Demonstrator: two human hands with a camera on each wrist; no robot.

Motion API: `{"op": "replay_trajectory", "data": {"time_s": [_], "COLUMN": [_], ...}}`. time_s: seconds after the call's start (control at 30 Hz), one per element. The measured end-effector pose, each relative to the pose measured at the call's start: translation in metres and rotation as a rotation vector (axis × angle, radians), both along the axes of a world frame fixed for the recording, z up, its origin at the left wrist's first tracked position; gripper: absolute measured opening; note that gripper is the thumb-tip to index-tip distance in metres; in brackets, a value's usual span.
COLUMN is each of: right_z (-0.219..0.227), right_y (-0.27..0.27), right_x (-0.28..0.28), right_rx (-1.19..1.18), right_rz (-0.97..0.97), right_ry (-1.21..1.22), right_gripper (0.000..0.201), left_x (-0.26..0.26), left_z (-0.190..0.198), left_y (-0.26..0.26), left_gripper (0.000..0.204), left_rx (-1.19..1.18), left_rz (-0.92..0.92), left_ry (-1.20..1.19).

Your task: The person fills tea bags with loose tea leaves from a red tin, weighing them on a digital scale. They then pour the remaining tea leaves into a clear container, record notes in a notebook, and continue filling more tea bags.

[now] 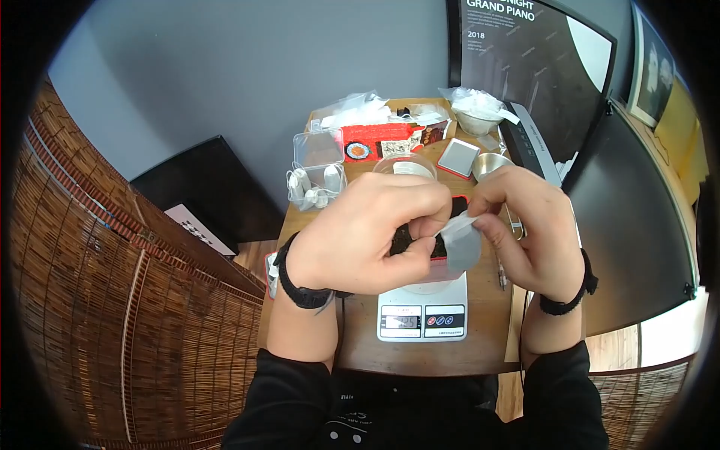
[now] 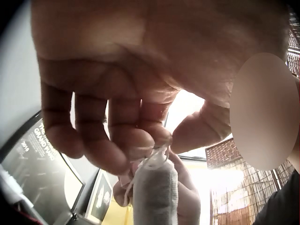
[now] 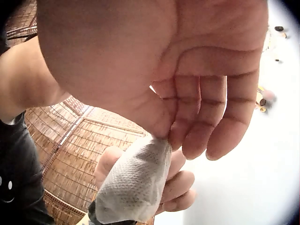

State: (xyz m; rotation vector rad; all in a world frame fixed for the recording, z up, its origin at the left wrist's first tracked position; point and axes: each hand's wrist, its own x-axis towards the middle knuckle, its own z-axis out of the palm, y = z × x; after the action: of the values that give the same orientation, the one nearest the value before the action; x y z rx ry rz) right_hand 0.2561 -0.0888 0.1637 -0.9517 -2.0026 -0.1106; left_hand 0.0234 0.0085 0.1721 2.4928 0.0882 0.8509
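A small white drawstring tea bag (image 1: 463,251) hangs between my two hands, its body bulging in the right wrist view. My left hand (image 1: 371,232) pinches the thin white string (image 2: 161,157) at its mouth between thumb and forefinger. With thumb and fingertips my right hand (image 1: 534,229) pinches the bag's upper corner. Below them, a red-rimmed container (image 1: 441,268) with dark loose contents sits on a white digital kitchen scale (image 1: 422,330) with a lit display. My hands partly hide the container.
Filled white bags lie in a clear plastic box (image 1: 319,196) at the left. Behind stand a round clear container (image 1: 405,163), a red package (image 1: 375,141), a small flat scale (image 1: 458,158) and a metal bowl (image 1: 491,165). A monitor (image 1: 540,56) rises at the back right.
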Motion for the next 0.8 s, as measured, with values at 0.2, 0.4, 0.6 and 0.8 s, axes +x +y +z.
{"op": "replay_trajectory", "data": {"time_s": [0.2,0.4,0.6,0.8], "right_z": [0.0,0.003,0.003,0.006], "right_y": [-0.004,-0.001,-0.001,-0.005], "right_x": [0.001,-0.005,-0.002,-0.002], "right_rx": [-0.027,0.095,0.078,-0.015], "right_rz": [-0.013,0.008,0.011,-0.051], "right_ry": [0.047,-0.001,-0.018,-0.084], "right_gripper": [0.021,0.021,0.022,0.025], "left_x": [0.0,0.008,0.003,0.004], "left_z": [-0.001,-0.005,-0.004,-0.006], "left_y": [-0.006,0.001,0.001,0.0], "left_gripper": [0.033,0.028,0.015,0.014], "left_rx": [-0.19,-0.025,0.002,-0.017], "left_rz": [0.11,-0.027,-0.03,0.002], "left_ry": [-0.112,-0.193,-0.137,-0.179]}}
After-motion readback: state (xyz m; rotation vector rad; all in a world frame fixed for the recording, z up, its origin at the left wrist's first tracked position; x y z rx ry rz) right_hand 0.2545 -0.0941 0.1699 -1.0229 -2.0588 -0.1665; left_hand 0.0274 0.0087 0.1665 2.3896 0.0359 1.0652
